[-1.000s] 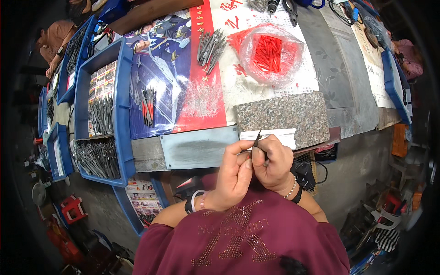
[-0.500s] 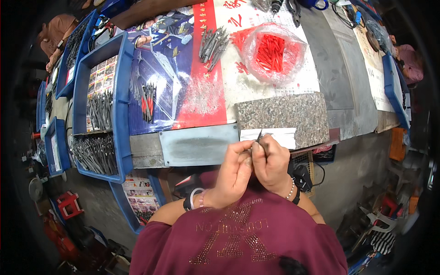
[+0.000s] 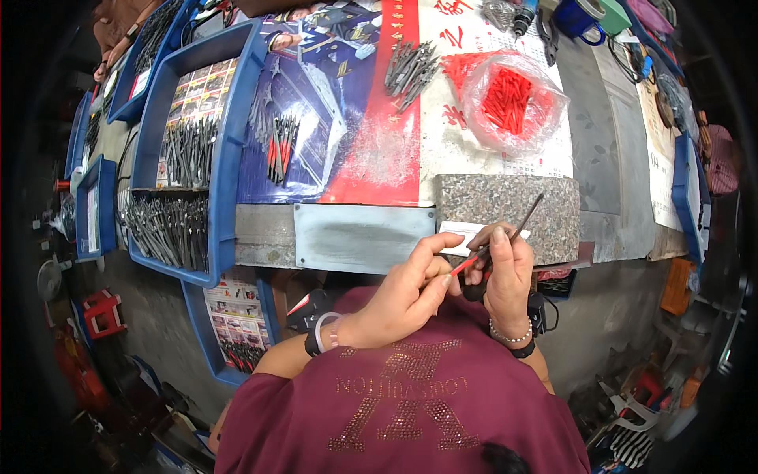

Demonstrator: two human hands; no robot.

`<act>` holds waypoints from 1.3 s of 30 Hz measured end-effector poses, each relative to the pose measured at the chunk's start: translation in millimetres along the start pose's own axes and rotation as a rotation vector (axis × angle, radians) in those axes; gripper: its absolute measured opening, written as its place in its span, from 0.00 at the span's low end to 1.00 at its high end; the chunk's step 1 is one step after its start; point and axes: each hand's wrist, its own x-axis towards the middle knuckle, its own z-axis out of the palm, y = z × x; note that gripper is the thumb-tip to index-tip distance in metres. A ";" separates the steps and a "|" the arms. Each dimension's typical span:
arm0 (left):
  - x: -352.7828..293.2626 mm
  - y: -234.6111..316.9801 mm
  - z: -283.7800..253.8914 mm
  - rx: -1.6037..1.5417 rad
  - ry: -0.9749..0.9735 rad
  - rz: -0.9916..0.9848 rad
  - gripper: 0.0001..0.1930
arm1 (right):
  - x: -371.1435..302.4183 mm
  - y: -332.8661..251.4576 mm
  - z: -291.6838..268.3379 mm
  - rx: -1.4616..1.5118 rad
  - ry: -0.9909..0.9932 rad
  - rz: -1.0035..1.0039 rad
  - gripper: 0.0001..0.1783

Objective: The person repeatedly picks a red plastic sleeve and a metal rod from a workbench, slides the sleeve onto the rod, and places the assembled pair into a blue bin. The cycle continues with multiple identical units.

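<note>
One speckled slab (image 3: 478, 197) lies between hands (image 3: 510, 278) and red pieces (image 3: 508, 99)

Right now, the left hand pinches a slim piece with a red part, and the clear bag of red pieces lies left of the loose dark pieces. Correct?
No: the head view shows the clear bag right of the loose dark pieces, not left. The left hand does pinch the slim piece.

Matt, metal-looking rod (image 3: 528, 216); clear plastic bag (image 3: 554, 110) (glossy, crinkled).
</note>
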 end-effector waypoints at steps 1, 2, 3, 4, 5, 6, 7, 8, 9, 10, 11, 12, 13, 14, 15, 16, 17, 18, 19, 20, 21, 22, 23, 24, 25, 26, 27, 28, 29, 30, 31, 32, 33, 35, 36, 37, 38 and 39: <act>-0.9 -0.1 -0.7 -0.008 -0.001 0.003 0.25 | 1.1 0.6 0.9 -0.021 -0.014 0.008 0.18; -1.1 -0.4 -1.2 -0.016 -0.003 0.006 0.25 | 1.9 1.1 1.7 -0.032 -0.020 0.018 0.18; -1.2 -0.5 -1.7 -0.011 -0.005 -0.026 0.24 | 2.2 1.7 3.1 -0.056 -0.037 0.031 0.18; -1.2 -0.6 -2.1 -0.041 0.007 -0.001 0.24 | 1.9 2.2 4.7 -0.068 -0.052 0.045 0.17; -0.7 -0.8 -2.5 -0.057 0.020 -0.012 0.24 | 1.4 2.6 6.5 -0.078 -0.056 0.054 0.17; -0.4 -1.0 -3.3 -0.053 0.035 -0.005 0.24 | 0.6 3.0 8.6 -0.099 -0.096 0.047 0.17; -0.6 -1.3 -4.7 -0.100 0.023 -0.027 0.24 | -0.2 3.0 10.3 -0.119 -0.123 0.035 0.17; -0.6 -2.0 -6.1 -0.127 0.012 -0.030 0.24 | -0.8 3.4 12.2 -0.135 -0.164 0.037 0.16; -0.5 -3.1 -7.2 -0.131 0.005 -0.008 0.24 | -0.6 3.1 12.9 -0.138 -0.162 0.022 0.16; -0.2 -4.8 -8.0 -0.171 -0.014 0.002 0.24 | -0.5 3.3 13.9 -0.130 -0.135 0.030 0.16; 0.2 -6.7 -8.7 -0.187 -0.025 0.037 0.25 | 0.0 3.4 14.5 -0.122 -0.108 0.038 0.16; 0.2 -8.4 -9.5 -0.202 -0.031 0.060 0.25 | 0.4 3.8 15.4 -0.119 -0.078 0.052 0.16; -0.4 -9.5 -10.3 -0.214 -0.036 0.065 0.25 | 1.3 4.2 16.4 -0.165 -0.071 0.047 0.16; -1.0 -10.0 -11.4 -0.223 -0.035 0.060 0.24 | 1.8 4.4 17.7 -0.152 -0.098 0.075 0.16; -1.3 -9.8 -13.7 -0.221 -0.029 0.021 0.24 | 2.8 4.8 19.5 -0.153 -0.112 0.098 0.16; -1.9 -8.6 -16.9 -0.186 -0.012 0.042 0.24 | 3.5 4.9 21.8 -0.140 -0.143 0.124 0.16; -2.5 -6.7 -20.1 -0.142 0.008 0.028 0.24 | 4.8 4.8 24.4 -0.193 -0.162 0.098 0.15; -2.7 -4.1 -23.5 -0.093 0.031 0.036 0.23 | 6.4 3.9 26.6 -0.213 -0.157 0.093 0.15; -1.4 -1.0 -27.4 -0.102 0.037 0.034 0.23 | 8.3 2.7 29.0 -0.214 -0.169 0.089 0.14; -0.8 2.3 -34.4 -0.082 0.063 0.044 0.23 | 10.3 0.7 30.9 -0.209 -0.173 0.075 0.14; 0.2 5.8 -41.1 -0.064 0.086 0.053 0.23 | 11.9 -1.0 33.1 -0.167 -0.160 0.059 0.14; 1.4 9.3 -47.4 -0.047 0.107 0.062 0.23 | 13.6 -4.2 33.7 -0.142 -0.195 0.053 0.16; 0.2 12.6 -55.0 -0.091 0.190 0.101 0.22 | 14.7 -6.5 34.8 -0.163 -0.202 0.053 0.16; 1.5 15.5 -64.6 -0.065 0.309 0.215 0.21 | 15.4 -9.4 35.0 -0.183 -0.198 0.053 0.16; 3.2 17.7 -76.8 0.047 0.450 0.227 0.19 | 15.6 -11.4 35.3 -0.228 -0.229 0.064 0.15; 5.9 19.3 -91.6 0.154 0.588 0.295 0.18 | 15.3 -13.5 35.3 -0.271 -0.250 0.074 0.14; 13.1 20.7 -110.7 0.397 0.744 0.347 0.16 | 15.2 -14.7 35.4 -0.303 -0.272 0.072 0.13; 21.1 21.5 -129.8 0.639 0.894 0.456 0.14 | 15.1 -15.3 35.5 -0.355 -0.285 0.089 0.12; 26.0 20.6 -145.0 0.726 0.968 0.439 0.14 | 15.0 -15.8 35.2 -0.397 -0.303 0.093 0.11; 30.4 18.6 -158.4 0.814 1.040 0.422 0.14 | 15.3 -15.4 35.0 -0.438 -0.319 0.096 0.10; 34.8 15.4 -169.2 0.898 1.084 0.382 0.13 | 15.7 -15.2 34.5 -0.453 -0.310 0.088 0.09; 38.7 10.5 -175.6 0.997 1.117 0.359 0.13 | 16.7 -14.3 34.0 -0.495 -0.323 0.072 0.09; 43.0 5.4 -180.6 1.096 1.147 0.335 0.13 | 17.9 -14.0 33.1 -0.529 -0.336 0.053 0.09; 51.7 -3.4 -187.5 1.227 1.171 0.220 0.15 | 20.5 -13.1 30.6 -0.579 -0.341 0.051 0.08; 54.2 -7.5 -189.0 1.219 1.187 0.261 0.15 | 21.6 -13.0 28.9 -0.604 -0.349 0.008 0.08; 55.6 -10.7 -189.6 1.195 1.188 0.253 0.15 | 22.5 -12.6 27.5 -0.619 -0.346 -0.027 0.08; 56.5 -13.3 -190.1 1.163 1.189 0.227 0.15 | 23.0 -12.3 25.8 -0.634 -0.343 -0.062 0.08; 56.9 -14.9 -190.6 1.140 1.189 0.241 0.16 | 23.5 -12.3 23.8 -0.638 -0.346 -0.059 0.08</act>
